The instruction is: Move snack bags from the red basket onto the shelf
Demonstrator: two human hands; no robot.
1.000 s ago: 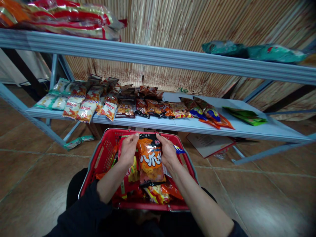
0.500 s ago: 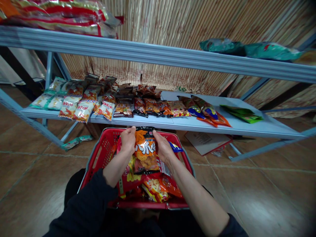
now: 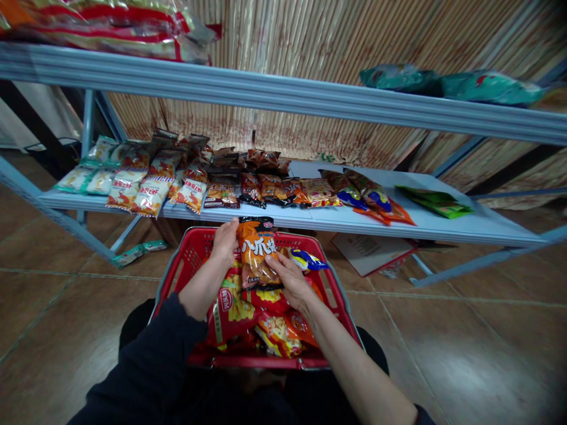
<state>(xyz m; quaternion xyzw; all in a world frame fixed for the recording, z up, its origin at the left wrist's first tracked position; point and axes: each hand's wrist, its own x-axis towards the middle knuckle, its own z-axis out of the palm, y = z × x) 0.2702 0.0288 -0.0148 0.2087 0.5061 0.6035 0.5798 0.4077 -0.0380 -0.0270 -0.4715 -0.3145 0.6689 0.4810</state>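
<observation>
Bag of glossy black-and-orange plastic, tilted with printed front up, held over the far half of a red plastic basket with a grey handle. Left bare hand at the bag's upper left edge, fingers clenched on the film. Right bare hand against the lower right, thumb laid on the front; other fingers partly hidden, so cannot tell whether grasping or merely propping. Heaped inside the basket: a red-and-yellow plastic bag, a shiny orange bag, a smaller yellow-and-red bag and, toward the far right corner, a blue-and-yellow packet. Dark-clad knees at both sides. Just beyond, a pale blue metal shelf with teal-and-white packets at the left, white-and-orange bags beside, 2 jutting past the front edge, and flat green packets at the right. Higher up, 2 teal bags on a second blue shelf.
</observation>
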